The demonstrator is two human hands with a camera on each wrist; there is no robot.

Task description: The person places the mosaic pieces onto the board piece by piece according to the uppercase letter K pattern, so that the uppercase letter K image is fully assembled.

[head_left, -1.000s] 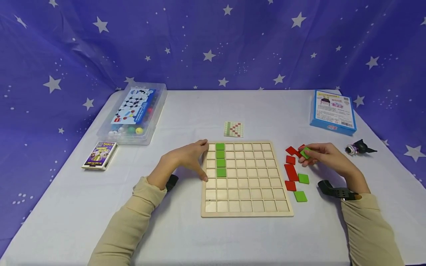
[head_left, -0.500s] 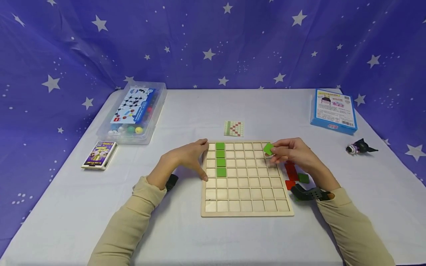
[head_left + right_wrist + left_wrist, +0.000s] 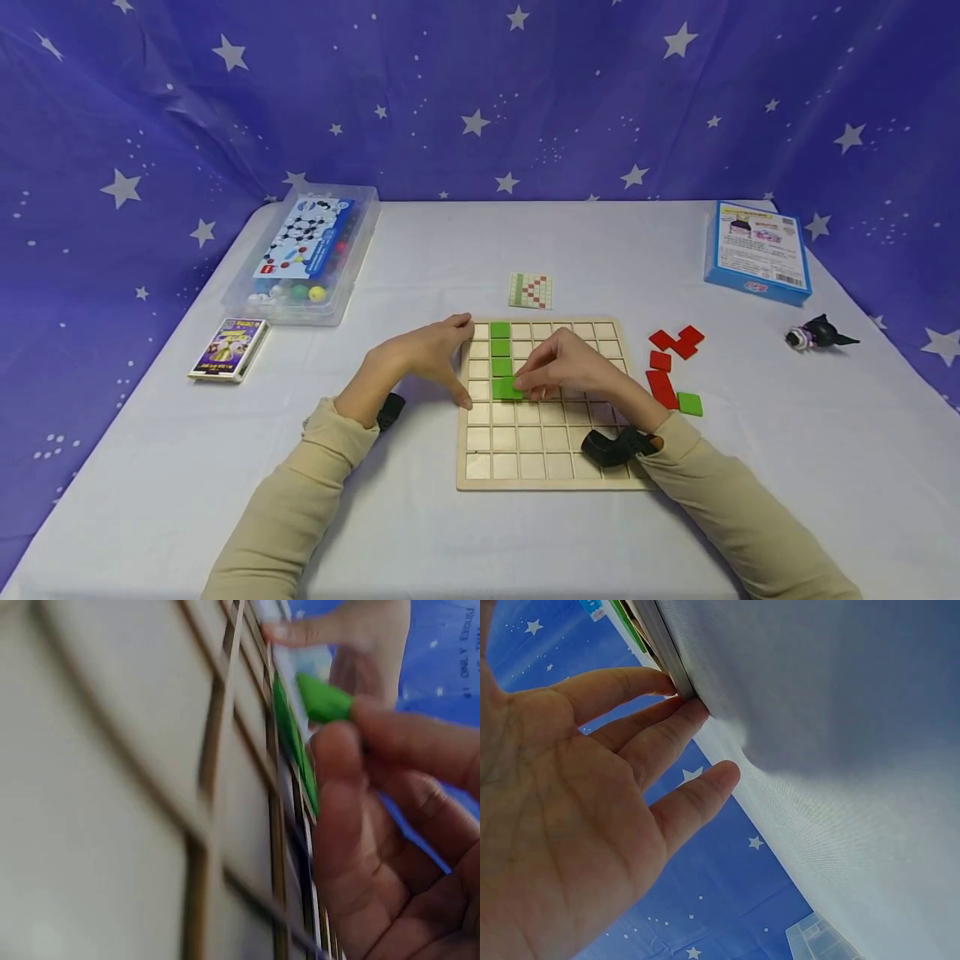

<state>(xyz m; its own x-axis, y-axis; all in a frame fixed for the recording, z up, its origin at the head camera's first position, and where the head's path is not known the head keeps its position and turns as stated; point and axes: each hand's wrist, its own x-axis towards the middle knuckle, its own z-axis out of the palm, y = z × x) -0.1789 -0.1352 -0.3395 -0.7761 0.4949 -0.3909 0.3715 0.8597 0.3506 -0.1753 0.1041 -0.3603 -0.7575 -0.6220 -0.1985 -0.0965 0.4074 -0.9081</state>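
A wooden grid board (image 3: 517,483) lies mid-table, with several green square tiles (image 3: 501,348) in its second column from the left. My left hand (image 3: 427,360) rests against the board's left edge, thumb and fingers spread. In the left wrist view the fingertips (image 3: 697,712) touch the board's side. My right hand (image 3: 573,367) pinches another green tile (image 3: 324,699) between thumb and fingertips. In the head view that tile overlaps the lowest green tile of the column; the right wrist view shows it raised off the grid.
Right of the board lie several red tiles (image 3: 662,388) and a green tile (image 3: 690,404). Behind it is a small pattern card (image 3: 531,291). A clear plastic case (image 3: 303,258) and small box (image 3: 228,350) stand left; a blue box (image 3: 759,254) and black figurine (image 3: 821,333) stand right.
My right hand has carried the green tile from the loose tiles at the right leftward across the board to the green column. The left hand has stayed at the board's edge.
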